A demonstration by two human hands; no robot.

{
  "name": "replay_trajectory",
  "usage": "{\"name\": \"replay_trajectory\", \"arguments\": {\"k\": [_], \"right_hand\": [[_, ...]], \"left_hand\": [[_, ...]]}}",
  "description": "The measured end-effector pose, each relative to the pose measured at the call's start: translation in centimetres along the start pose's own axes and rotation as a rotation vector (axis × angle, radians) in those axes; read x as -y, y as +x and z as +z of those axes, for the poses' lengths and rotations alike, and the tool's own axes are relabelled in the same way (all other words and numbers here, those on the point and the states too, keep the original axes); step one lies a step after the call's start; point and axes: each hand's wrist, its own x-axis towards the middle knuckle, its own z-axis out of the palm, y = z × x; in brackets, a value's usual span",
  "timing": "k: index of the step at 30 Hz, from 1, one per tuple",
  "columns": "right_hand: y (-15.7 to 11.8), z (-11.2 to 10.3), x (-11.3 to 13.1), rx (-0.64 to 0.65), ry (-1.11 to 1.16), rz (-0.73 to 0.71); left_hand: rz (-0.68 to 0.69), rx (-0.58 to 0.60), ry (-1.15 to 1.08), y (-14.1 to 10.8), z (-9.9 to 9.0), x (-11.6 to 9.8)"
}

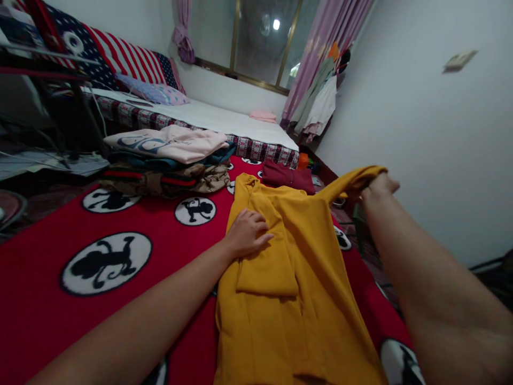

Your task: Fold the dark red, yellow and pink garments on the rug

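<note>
A mustard-yellow long-sleeved garment (pixel 312 256) lies spread lengthwise in front of me. Its left sleeve is folded in, lying flat down the body with the cuff towards me. My left hand (pixel 247 234) rests on that folded sleeve, fingers stretched out and slightly apart, holding nothing. Out to the right, my right hand (pixel 379 186) grips the end of the other sleeve (pixel 348 182), which is raised off the surface and stretched away from the shoulder. The fingers of that hand are partly hidden and a little blurred.
Under the garment is a red blanket (pixel 36 299) with monkey prints. A stack of folded clothes (pixel 172 160) stands at the back left, and a folded maroon garment (pixel 288 176) lies just beyond the yellow one. Further back is a bed (pixel 224 120); a wall (pixel 433 133) rises at right.
</note>
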Motion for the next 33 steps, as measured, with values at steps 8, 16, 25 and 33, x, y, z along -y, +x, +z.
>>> {"name": "replay_trajectory", "arguments": {"k": [8,16,25,33], "right_hand": [[-11.3,3.1,11.9,0.725,0.31,-0.473],[-20.6,-4.8,2.7,0.833,-0.472,-0.378],[-26.8,-8.8,-0.7,0.983,-0.843,-0.079],[-28.5,-10.7,-1.5,0.981,-0.802,-0.107]], "left_hand": [[-0.011,-0.141,-0.116,-0.7,-1.3,-0.6],[-0.225,-0.327,-0.04,-0.2,-1.0,-0.1],[-0.445,-0.149,0.083,0.2,-0.7,0.7],[-0.384,0.1,0.136,0.2,-3.2,4.8]]}}
